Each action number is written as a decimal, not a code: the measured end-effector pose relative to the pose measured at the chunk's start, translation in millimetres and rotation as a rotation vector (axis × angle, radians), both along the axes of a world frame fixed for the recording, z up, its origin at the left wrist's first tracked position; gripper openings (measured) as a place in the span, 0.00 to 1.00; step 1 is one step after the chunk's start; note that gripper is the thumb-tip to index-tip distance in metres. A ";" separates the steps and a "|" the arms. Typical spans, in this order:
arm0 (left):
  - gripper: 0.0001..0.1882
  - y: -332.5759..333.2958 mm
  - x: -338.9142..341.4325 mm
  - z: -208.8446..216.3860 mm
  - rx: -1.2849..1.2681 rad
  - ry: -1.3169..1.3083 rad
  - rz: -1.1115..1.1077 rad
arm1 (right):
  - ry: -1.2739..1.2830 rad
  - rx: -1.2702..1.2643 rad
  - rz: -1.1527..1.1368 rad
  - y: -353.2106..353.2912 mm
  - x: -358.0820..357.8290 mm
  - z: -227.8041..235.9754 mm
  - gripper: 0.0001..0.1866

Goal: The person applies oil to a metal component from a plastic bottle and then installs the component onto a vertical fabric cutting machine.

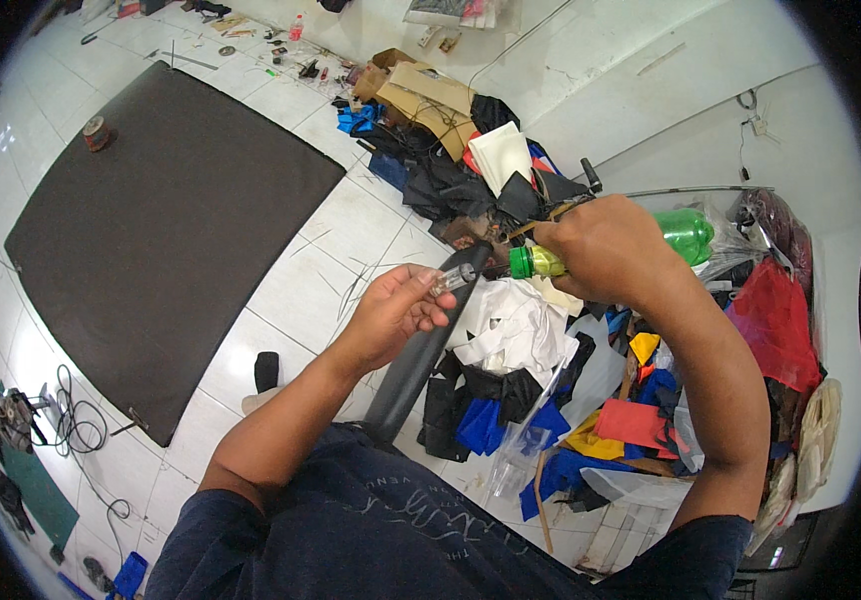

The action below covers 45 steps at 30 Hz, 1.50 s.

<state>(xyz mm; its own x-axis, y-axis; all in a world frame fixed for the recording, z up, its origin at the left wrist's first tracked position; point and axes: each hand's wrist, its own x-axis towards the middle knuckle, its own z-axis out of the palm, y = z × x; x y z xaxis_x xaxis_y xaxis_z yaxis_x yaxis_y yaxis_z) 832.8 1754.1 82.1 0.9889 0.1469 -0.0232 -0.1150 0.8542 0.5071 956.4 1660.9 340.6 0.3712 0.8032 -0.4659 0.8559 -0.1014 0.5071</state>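
My right hand (pixel 611 245) is wrapped round a green plastic bottle (pixel 689 236), which lies tilted on its side with its green-ringed neck pointing left. The back of that hand covers the bottle's middle. A small clear cylinder, like a little glass or tube (pixel 458 278), is pinched between the fingers of my left hand (pixel 398 312). Its end faces the bottle's mouth, with a short gap between the two. Whether any liquid passes between them is too small to tell.
A dark padded panel (pixel 176 230) lies on the white tiled floor, with a round reddish tin (pixel 97 134) on it. Fabric scraps (pixel 526 325) heap below my hands, beside a dark roll (pixel 416 370). Cardboard (pixel 426 95) leans near the wall. Loose cable (pixel 81 420) lies at left.
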 end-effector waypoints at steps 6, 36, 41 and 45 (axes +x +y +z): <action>0.14 -0.3 2.5 -0.8 0.006 -0.023 0.010 | 0.005 -0.012 0.012 -1.1 4.4 0.2 0.15; 0.19 59.4 11.0 22.9 0.206 -0.102 0.302 | 0.022 0.107 0.007 45.3 12.0 13.8 0.16; 0.19 96.7 9.0 30.6 0.211 -0.125 0.312 | 0.016 0.129 0.025 78.1 8.5 20.3 0.16; 0.18 126.1 5.4 33.7 0.245 -0.160 0.314 | 0.021 0.086 0.016 109.6 2.0 23.2 0.16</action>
<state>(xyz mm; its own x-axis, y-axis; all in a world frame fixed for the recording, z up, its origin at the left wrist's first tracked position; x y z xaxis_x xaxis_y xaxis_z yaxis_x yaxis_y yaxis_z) 838.2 1880.1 115.8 0.8837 0.4233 0.2000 -0.4439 0.6221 0.6449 958.4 1770.5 363.8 0.3488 0.8466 -0.4021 0.8680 -0.1300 0.4793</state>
